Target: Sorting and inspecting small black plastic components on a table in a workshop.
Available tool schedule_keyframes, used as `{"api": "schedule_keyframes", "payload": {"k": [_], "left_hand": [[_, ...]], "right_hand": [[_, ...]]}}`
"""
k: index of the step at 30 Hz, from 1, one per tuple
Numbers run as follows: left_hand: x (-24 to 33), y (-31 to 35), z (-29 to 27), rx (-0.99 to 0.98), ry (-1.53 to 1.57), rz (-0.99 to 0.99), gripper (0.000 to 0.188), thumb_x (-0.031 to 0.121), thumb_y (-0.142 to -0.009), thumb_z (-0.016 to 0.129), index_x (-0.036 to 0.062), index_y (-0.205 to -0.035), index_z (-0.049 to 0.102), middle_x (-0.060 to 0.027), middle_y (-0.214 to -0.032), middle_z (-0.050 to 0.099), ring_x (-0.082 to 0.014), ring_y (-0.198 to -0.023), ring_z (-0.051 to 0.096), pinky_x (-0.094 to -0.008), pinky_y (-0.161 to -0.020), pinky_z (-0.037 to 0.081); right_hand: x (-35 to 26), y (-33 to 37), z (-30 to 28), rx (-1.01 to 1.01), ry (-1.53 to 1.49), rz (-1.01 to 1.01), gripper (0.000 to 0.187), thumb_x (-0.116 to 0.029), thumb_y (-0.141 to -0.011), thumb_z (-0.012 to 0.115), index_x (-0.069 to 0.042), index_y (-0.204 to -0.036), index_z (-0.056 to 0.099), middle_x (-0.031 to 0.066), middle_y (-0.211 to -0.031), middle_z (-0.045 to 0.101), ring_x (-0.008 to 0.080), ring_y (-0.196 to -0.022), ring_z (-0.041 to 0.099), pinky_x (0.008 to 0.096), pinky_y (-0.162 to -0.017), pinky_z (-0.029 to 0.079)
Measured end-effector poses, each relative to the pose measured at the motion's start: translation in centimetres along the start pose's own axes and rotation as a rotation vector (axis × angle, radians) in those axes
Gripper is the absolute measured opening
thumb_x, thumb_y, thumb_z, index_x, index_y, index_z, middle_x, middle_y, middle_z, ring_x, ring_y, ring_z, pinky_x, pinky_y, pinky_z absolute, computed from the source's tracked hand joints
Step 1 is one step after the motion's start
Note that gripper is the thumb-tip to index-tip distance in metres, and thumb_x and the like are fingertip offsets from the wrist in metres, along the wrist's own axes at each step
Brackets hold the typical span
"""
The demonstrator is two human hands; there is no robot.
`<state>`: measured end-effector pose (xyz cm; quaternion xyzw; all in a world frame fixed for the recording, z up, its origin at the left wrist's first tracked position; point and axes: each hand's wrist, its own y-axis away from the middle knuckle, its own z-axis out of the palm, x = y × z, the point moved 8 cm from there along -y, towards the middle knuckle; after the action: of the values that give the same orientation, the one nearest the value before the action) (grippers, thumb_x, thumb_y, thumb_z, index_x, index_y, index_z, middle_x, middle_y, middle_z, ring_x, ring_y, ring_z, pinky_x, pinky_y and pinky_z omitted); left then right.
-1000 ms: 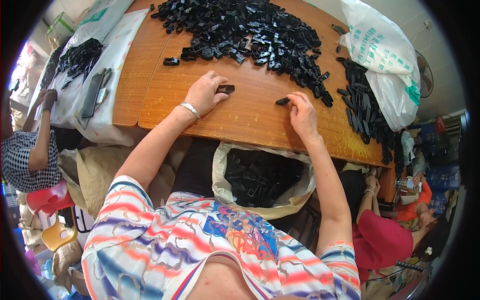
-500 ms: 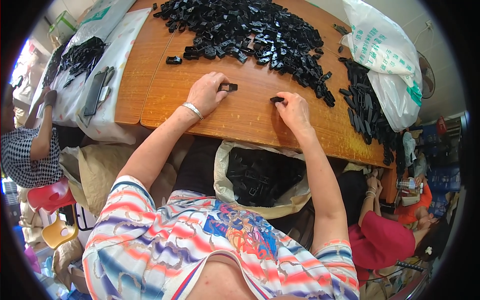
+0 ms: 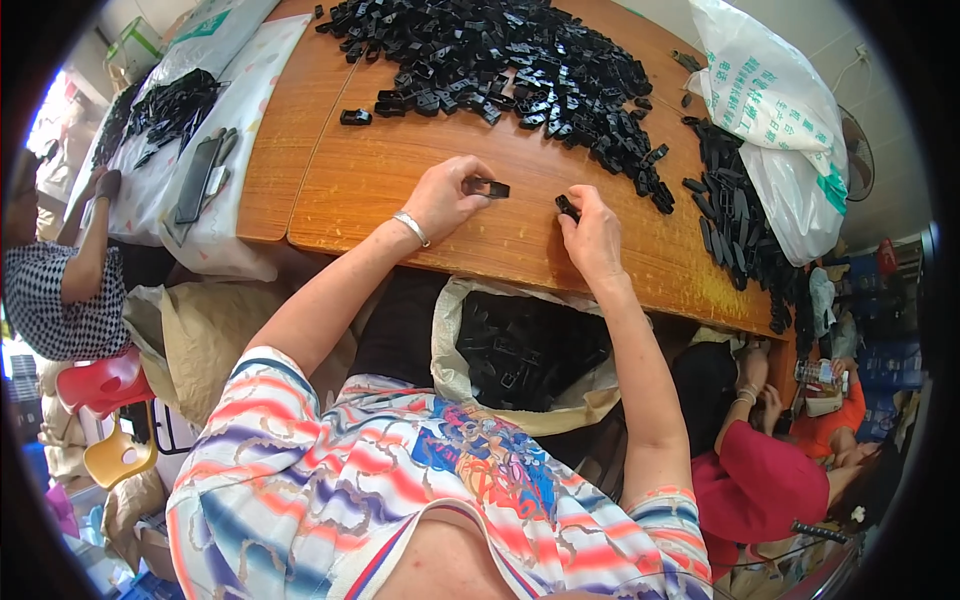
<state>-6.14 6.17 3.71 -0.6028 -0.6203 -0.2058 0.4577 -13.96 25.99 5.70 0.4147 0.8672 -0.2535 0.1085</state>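
Observation:
Over the near part of the wooden table [image 3: 400,140], my left hand [image 3: 447,200] pinches a black plastic buckle piece [image 3: 493,188] with an opening in it. To its right my right hand [image 3: 596,238] grips a smaller black plastic piece [image 3: 567,207], partly covered by the fingers. The two pieces are apart, a short gap between them. Beyond my hands lies a big heap of black buckle pieces [image 3: 490,70], with one stray buckle piece [image 3: 355,117] at its left. Long, narrow black pieces [image 3: 730,215] lie in a heap at the right.
Below the table edge, in front of me, an open pale sack [image 3: 447,345] holds black buckles [image 3: 520,345]. A white plastic bag [image 3: 780,130] stands at the far right. People sit at both sides; a phone [image 3: 198,180] lies on the left table's covering [image 3: 255,95].
My left hand has moved right and a little nearer with its buckle piece, narrowing the gap. The piece in my right hand has turned to a steeper tilt.

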Motion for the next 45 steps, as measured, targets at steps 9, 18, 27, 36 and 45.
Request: {"api": "schedule_keyframes", "payload": {"k": [9, 18, 27, 36, 45], "left_hand": [[0.4, 0.7, 3.8, -0.244, 0.462, -0.131, 0.028, 0.004, -0.081, 0.072, 0.0020, -0.106, 0.061, -0.0036, -0.089, 0.068, -0.0081, -0.080, 0.062, -0.0258, -0.073, 0.052], [2.3, 1.9, 3.9, -0.363, 0.814, -0.247, 0.028, 0.001, -0.089, 0.067, -0.0009, -0.114, 0.055, -0.0055, -0.104, 0.064, -0.0096, -0.096, 0.061, -0.0246, -0.085, 0.053], [4.0, 3.4, 4.2, -0.208, 0.683, -0.098, 0.021, -0.003, -0.085, 0.065, -0.0002, -0.105, 0.060, -0.0075, -0.099, 0.068, -0.0146, -0.094, 0.066, -0.0289, -0.083, 0.054], [0.1, 1.6, -10.3, 0.354, -0.454, 0.188, 0.025, 0.003, -0.076, 0.069, 0.0051, -0.101, 0.065, -0.0139, -0.100, 0.064, -0.0337, -0.103, 0.058, -0.0401, -0.092, 0.047], [-10.2, -1.9, -15.3, 0.259, -0.738, 0.015, 0.024, 0.005, -0.078, 0.070, 0.0058, -0.102, 0.065, -0.0133, -0.098, 0.065, -0.0316, -0.095, 0.062, -0.0392, -0.086, 0.050]], "right_hand": [[-8.1, 1.4, -2.9, 0.012, -0.340, -0.265, 0.025, 0.000, -0.077, 0.070, -0.004, -0.101, 0.066, 0.0120, -0.095, 0.061, 0.0311, -0.080, 0.065, 0.0380, -0.067, 0.053], [-7.5, 1.9, -2.7, -0.038, -0.356, -0.224, 0.028, -0.001, -0.076, 0.072, -0.006, -0.103, 0.069, 0.0108, -0.096, 0.062, 0.0296, -0.080, 0.065, 0.0370, -0.067, 0.053], [-5.3, 4.4, -0.8, -0.117, -0.564, 0.007, 0.027, -0.003, -0.077, 0.075, 0.001, -0.102, 0.067, 0.0115, -0.088, 0.063, 0.0216, -0.077, 0.063, 0.0319, -0.068, 0.051], [-3.2, 14.4, -0.4, -0.495, -0.299, -0.050, 0.028, -0.004, -0.073, 0.076, -0.001, -0.100, 0.068, 0.0137, -0.082, 0.062, 0.0266, -0.067, 0.062, 0.0357, -0.062, 0.050], [-0.2, 3.0, -2.9, -0.140, -0.222, -0.144, 0.010, -0.007, -0.080, 0.069, -0.002, -0.089, 0.067, 0.0161, -0.083, 0.064, 0.0330, -0.077, 0.064, 0.0391, -0.068, 0.051]]}}
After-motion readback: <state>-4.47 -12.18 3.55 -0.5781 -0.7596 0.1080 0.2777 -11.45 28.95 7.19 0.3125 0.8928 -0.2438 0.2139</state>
